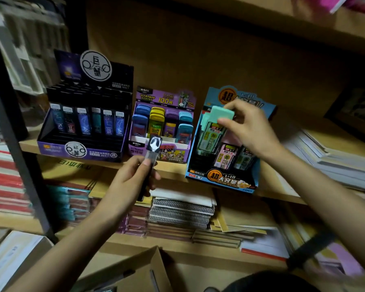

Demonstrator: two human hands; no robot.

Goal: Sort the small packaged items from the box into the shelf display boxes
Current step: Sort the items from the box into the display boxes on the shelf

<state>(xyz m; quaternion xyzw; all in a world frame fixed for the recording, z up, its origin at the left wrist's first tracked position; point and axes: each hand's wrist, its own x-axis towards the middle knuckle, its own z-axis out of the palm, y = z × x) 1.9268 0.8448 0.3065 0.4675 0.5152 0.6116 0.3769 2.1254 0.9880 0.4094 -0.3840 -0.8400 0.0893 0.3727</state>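
Three display boxes stand on the wooden shelf: a black and purple one at the left, a purple one in the middle, a blue one at the right. My right hand pinches a green-capped packet over the blue box, its lower end among the packets there. My left hand grips a slim black packet with a shiny top, held upright in front of the purple box. The cardboard source box sits open at the bottom.
Stacks of notebooks and paper fill the shelf below. More paper piles lie at the right of the upper shelf. A dark metal upright stands at the left. Another shelf board hangs overhead.
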